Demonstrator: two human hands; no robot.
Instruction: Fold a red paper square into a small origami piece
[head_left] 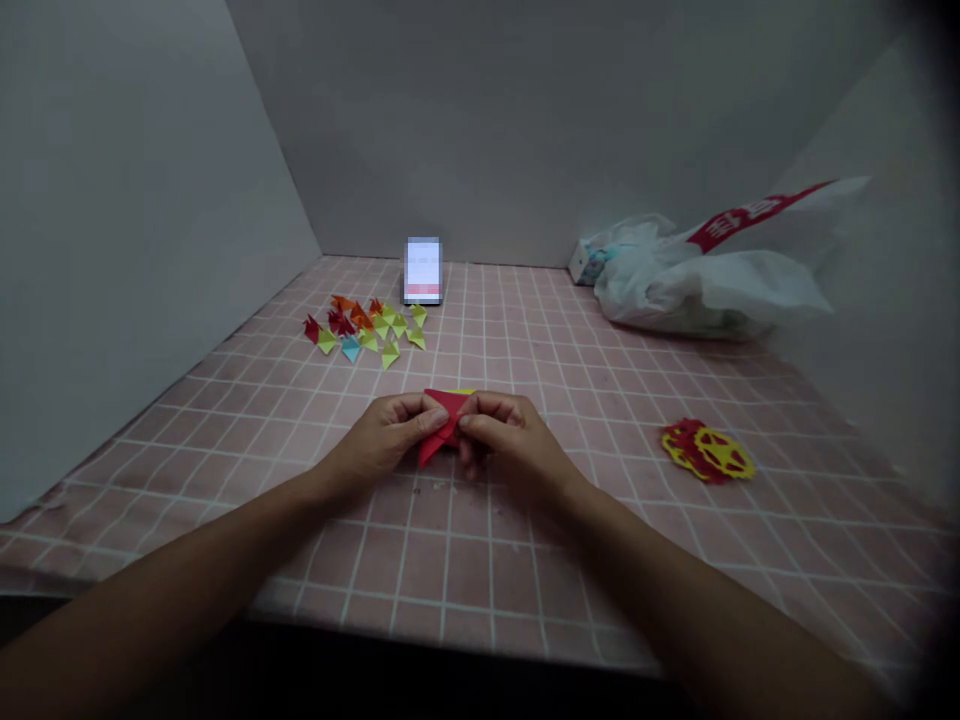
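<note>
I see folded papers (pixel 362 318) on the tabletop (pixel 555 345), left of the phone (pixel 424 268). On the phone's near side, the left hand (pixel 386 430) has its fingers (pixel 430 420) clamped on the left of the red paper (pixel 450 401); the right hand's (pixel 510 427) fingers pinch its right. Well right of the phone are the bag (pixel 675 290) and, nearer my camera, the cutouts (pixel 697 460).

Left hand (pixel 386 430) and right hand (pixel 510 430) both bare, fingers rounded, thumbs broad at the tip, left thumbnail short. Left forearm (pixel 225 550) and right forearm (pixel 675 570) bare as far as the view goes, smooth outlines, wide low in view, tapering to narrower wrists. Finer skin detail lost in dim light.
</note>
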